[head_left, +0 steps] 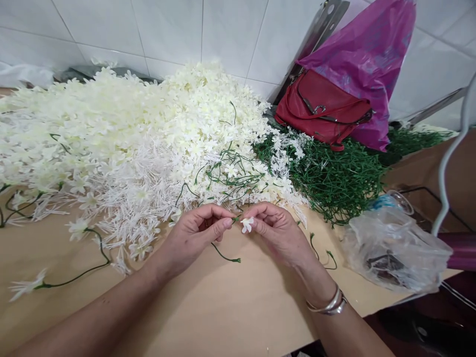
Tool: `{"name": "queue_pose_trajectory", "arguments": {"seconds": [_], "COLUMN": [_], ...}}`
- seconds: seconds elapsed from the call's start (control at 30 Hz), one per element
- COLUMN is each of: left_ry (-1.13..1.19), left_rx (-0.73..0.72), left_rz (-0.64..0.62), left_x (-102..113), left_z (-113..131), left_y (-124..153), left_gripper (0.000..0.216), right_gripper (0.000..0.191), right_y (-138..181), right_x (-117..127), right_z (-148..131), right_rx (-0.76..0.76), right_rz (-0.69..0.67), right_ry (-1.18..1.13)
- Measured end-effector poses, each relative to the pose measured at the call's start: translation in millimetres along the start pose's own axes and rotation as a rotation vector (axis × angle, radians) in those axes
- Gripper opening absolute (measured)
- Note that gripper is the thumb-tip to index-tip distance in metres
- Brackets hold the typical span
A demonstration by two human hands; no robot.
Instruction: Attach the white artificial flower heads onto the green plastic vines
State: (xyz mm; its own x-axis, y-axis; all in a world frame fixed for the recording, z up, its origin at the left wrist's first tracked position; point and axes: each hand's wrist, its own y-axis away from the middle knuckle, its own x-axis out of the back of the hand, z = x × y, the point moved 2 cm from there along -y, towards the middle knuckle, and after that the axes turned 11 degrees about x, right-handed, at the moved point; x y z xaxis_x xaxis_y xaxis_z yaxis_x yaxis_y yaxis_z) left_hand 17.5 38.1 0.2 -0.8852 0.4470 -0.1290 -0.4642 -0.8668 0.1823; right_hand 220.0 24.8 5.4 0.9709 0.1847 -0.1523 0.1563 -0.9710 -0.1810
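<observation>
My left hand (199,232) pinches a thin green plastic stem (223,255) whose loose end curls down onto the tan table (208,307). My right hand (277,229), with bangles at the wrist, pinches a small white artificial flower (247,224) right at the stem's tip. Both hands meet just above the table's middle. Behind them lies a big heap of white artificial flowers (126,129), with white spiky flower parts (145,193) along its near side. Some loose green stems (234,171) rest on the heap.
A pile of green stems (334,178) lies to the right, below a red handbag (322,109) and a purple plastic bag (368,54) leaning on the tiled wall. A clear plastic bag (396,248) sits at the table's right edge. A finished stem with flowers (55,282) lies at left.
</observation>
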Motion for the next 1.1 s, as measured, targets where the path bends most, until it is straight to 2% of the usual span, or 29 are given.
{"name": "queue_pose_trajectory", "arguments": {"seconds": [0.1, 0.27, 0.43, 0.6, 0.87, 1.1], "left_ry": [-0.015, -0.021, 0.019, 0.005, -0.059, -0.084], "left_rx": [0.001, -0.007, -0.015, 0.008, -0.016, -0.057], "left_rz": [0.002, 0.001, -0.005, -0.016, 0.005, -0.002], "left_x": [-1, -3, -6, -9, -7, -8], "left_z": [0, 1, 2, 1, -7, -9], "left_y": [1, 1, 3, 4, 5, 6], "left_gripper": [0.014, 0.012, 0.009, 0.011, 0.017, 0.017], "right_gripper": [0.020, 0.025, 0.012, 0.006, 0.015, 0.026], "right_y": [1, 2, 4, 8, 13, 10], "right_x": [1, -4, -7, -9, -17, -13], "right_z": [-4, -14, -14, -14, -6, 1], "right_rx": [0.009, -0.024, -0.001, 0.044, 0.018, -0.083], "right_rz": [0.043, 0.024, 0.012, 0.058, 0.066, 0.026], "right_ry": [0.074, 0.114, 0.161, 0.267, 0.229, 0.167]}}
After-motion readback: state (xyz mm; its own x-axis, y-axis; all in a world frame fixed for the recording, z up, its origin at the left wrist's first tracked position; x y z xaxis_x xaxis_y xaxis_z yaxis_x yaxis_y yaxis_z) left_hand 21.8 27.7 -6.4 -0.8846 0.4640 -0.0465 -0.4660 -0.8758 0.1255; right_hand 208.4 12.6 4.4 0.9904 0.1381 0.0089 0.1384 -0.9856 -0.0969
